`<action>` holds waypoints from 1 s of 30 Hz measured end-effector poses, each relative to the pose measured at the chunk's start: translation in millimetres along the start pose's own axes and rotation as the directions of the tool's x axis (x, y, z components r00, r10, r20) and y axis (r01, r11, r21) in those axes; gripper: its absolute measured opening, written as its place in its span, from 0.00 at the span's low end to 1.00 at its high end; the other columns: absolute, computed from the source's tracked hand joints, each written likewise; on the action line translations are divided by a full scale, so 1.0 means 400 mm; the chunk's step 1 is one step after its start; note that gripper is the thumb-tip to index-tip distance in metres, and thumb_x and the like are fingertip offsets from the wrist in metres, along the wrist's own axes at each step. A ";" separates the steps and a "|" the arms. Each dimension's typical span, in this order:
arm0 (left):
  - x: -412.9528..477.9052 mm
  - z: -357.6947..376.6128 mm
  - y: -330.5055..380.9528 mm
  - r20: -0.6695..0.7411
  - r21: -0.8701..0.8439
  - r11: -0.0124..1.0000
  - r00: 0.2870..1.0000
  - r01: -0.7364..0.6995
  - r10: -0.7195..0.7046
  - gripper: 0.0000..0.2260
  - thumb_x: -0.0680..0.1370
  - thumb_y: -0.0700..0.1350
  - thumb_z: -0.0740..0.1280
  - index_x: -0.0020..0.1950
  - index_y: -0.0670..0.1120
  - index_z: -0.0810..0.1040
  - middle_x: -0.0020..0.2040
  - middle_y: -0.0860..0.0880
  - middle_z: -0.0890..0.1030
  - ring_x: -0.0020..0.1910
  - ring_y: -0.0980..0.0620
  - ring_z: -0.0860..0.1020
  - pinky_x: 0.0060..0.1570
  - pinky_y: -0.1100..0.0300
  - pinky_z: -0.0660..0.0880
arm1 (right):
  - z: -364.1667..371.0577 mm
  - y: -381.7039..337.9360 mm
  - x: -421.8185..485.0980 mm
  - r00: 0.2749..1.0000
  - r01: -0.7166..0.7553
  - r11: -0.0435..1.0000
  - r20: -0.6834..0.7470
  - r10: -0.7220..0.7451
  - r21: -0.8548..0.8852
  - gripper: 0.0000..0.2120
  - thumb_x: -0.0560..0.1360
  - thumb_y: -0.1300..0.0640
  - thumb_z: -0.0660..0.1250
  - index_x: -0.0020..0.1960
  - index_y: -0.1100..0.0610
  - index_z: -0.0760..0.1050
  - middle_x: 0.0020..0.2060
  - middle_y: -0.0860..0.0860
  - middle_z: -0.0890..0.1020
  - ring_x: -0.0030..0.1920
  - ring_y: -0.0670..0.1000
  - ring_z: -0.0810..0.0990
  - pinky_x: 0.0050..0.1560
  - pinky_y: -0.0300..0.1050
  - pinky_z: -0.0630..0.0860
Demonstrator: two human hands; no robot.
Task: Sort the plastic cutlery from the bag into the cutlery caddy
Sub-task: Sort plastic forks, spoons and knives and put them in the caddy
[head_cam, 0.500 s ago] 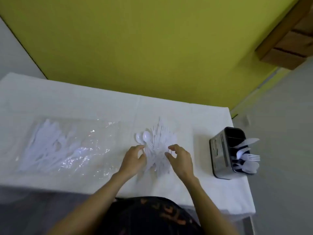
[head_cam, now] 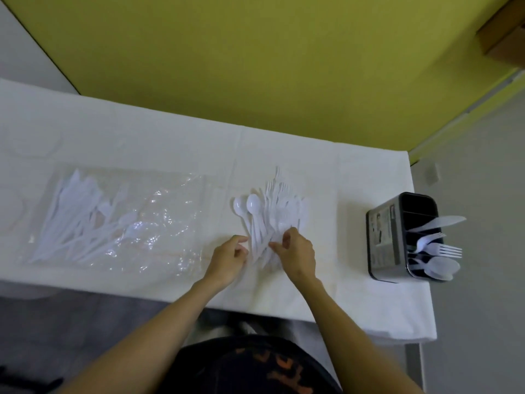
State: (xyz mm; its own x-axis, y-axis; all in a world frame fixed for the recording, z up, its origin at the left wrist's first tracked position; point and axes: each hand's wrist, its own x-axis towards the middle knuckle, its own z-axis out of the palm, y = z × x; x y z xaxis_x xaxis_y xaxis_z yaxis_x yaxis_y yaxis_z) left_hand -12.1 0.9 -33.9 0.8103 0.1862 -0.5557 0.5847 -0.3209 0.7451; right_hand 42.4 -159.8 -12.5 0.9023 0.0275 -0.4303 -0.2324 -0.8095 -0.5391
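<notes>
A loose pile of white plastic cutlery (head_cam: 272,211), spoons and forks, lies on the white tablecloth in front of me. My right hand (head_cam: 298,251) sits over the pile's near end, with thumb and curled fingers pinching into the handles. Just left of the pile, my left hand (head_cam: 230,257) has its fingers loosely curled and its thumb tip at the handle ends; I see nothing held in it. The clear plastic bag (head_cam: 159,223) lies flat to the left with several more white pieces in it. The dark cutlery caddy (head_cam: 382,237) stands at the right and holds a knife, forks and spoons.
The white-covered table (head_cam: 355,180) ends just right of the caddy and just below my hands. A yellow wall runs along its far side. Grey floor lies to the right of the table.
My right hand has shifted left onto the pile's handles and its fingers have closed in. My left hand has drawn back slightly from the pile's left edge.
</notes>
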 end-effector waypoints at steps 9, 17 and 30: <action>-0.003 0.017 0.004 -0.010 0.055 0.998 1.000 -0.022 0.023 0.10 0.79 0.40 0.60 0.58 0.48 0.76 0.47 0.50 0.81 0.44 0.53 0.78 0.46 0.65 0.73 | -0.103 0.104 0.037 0.953 -0.170 0.935 -0.188 0.236 0.311 0.11 0.73 0.56 0.73 0.41 0.63 0.76 0.36 0.58 0.82 0.40 0.61 0.82 0.45 0.52 0.80; -0.011 0.032 0.003 -0.026 0.018 1.000 1.000 0.001 0.000 0.11 0.79 0.37 0.59 0.57 0.47 0.76 0.46 0.52 0.82 0.47 0.55 0.79 0.45 0.68 0.72 | -0.068 0.055 0.015 0.969 -0.089 0.990 -0.222 0.112 0.113 0.17 0.75 0.48 0.71 0.56 0.58 0.73 0.49 0.53 0.78 0.48 0.53 0.78 0.47 0.44 0.73; -0.021 0.016 -0.017 -0.060 -0.028 0.999 0.998 0.018 -0.019 0.11 0.80 0.37 0.58 0.58 0.46 0.75 0.45 0.50 0.82 0.46 0.51 0.80 0.53 0.58 0.77 | -0.064 0.018 0.056 0.992 -0.125 0.978 -0.011 0.129 0.165 0.15 0.75 0.54 0.69 0.38 0.66 0.75 0.33 0.62 0.78 0.33 0.55 0.75 0.41 0.49 0.76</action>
State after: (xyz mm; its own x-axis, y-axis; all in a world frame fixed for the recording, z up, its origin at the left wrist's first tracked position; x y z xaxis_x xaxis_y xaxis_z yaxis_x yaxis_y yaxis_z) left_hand -23.2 -4.5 -36.6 0.7998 0.2474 -0.5469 0.5997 -0.2917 0.7452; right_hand 70.1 -180.1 -7.4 0.8690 -0.0834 -0.4877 -0.4000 -0.6987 -0.5931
